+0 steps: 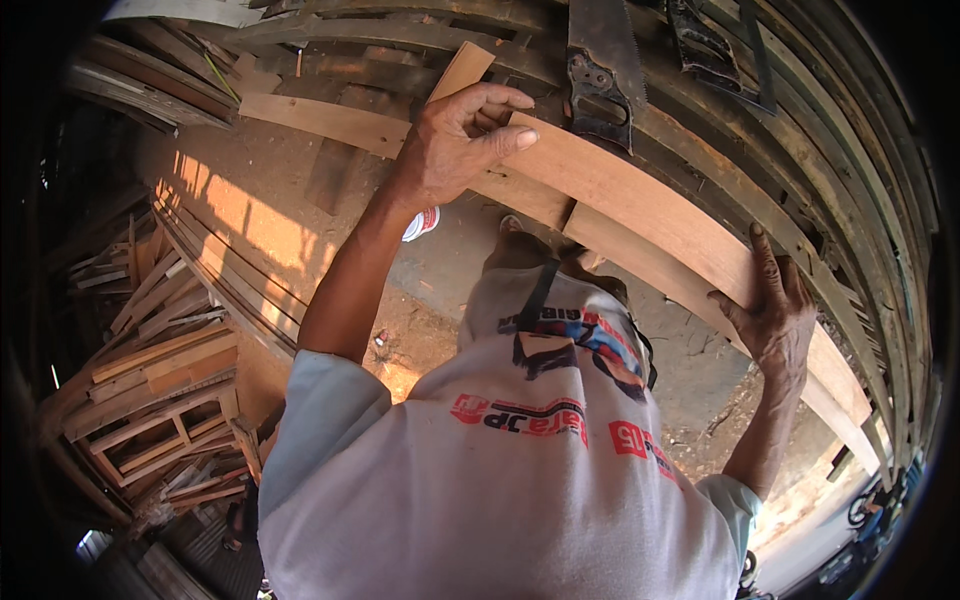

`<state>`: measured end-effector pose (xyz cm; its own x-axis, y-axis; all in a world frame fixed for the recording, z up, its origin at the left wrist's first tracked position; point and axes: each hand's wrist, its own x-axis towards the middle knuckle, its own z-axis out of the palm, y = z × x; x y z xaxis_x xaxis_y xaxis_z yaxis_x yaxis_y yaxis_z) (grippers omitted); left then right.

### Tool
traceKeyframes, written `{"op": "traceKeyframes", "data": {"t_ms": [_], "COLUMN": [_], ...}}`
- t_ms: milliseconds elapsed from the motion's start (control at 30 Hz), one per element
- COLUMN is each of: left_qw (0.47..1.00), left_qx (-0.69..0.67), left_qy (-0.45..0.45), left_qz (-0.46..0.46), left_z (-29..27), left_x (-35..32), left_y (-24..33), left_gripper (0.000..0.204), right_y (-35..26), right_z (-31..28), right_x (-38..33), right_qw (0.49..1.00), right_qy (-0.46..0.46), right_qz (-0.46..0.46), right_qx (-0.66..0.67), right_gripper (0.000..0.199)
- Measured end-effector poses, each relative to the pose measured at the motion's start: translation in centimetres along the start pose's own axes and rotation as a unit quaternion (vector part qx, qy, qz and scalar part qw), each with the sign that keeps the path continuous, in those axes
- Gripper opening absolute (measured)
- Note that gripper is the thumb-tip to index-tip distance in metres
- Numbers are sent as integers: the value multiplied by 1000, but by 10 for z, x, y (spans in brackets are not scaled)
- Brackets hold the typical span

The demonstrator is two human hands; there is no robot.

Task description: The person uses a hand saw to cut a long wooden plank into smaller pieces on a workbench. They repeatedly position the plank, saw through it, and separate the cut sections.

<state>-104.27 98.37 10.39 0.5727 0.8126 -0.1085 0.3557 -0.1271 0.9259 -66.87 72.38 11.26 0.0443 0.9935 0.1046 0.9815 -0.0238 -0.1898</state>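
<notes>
A long, smooth reddish-brown wooden plank (pixel 630 190) runs in front of me from upper middle to lower right. My left hand (pixel 460 145) is at its left end, fingers curled and thumb over the plank's end. A short wooden strip (pixel 466 66) sticks up behind that hand; whether the fingers touch it is hidden. Farther right, my right hand (pixel 775 315) grips the plank across its width, thumb on the near edge and fingers at the far one. Another pale board (pixel 640 258) lies just under the plank, on the side nearer me.
Two handsaws rest on the stacked dark boards beyond the plank: a wide-bladed saw (pixel 602 70) and a darker saw (pixel 705 45). Wood offcuts and frames (pixel 165 380) are piled at left. A white tub (pixel 421 224) shows below my left wrist. Sunlit ground (pixel 245 215) lies leftward.
</notes>
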Motion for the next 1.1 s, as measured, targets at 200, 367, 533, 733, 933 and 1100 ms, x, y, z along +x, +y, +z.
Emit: {"op": "traceKeyframes", "data": {"t_ms": [200,367,533,733,933,1100], "left_qw": [951,939,930,937,935,926], "left_qx": [280,313,308,277,269,288], "left_qy": [-36,-68,-76,-91,-135,-152], "left_qz": [124,124,187,192,190,192], "left_z": [-31,-41,-48,-56,-66,-69], "left_x": [-43,-39,-26,-16,-11,-11], "left_y": [-26,-47,-86,-89,-102,-99], "left_gripper": [98,109,96,87,91,90], "right_y": [-50,-80,-90,-101,-98,-89], "right_z": [11,21,29,24,28,36], "right_x": [-27,-26,-23,-8,3,10], "right_qw": [998,997,994,993,991,997], "right_qy": [-43,-55,-85,-95,-104,-72], "right_qz": [35,37,62,64,85,28], "right_qx": [16,28,3,-4,21,28], "right_gripper": [110,106,104,101,103,102]}}
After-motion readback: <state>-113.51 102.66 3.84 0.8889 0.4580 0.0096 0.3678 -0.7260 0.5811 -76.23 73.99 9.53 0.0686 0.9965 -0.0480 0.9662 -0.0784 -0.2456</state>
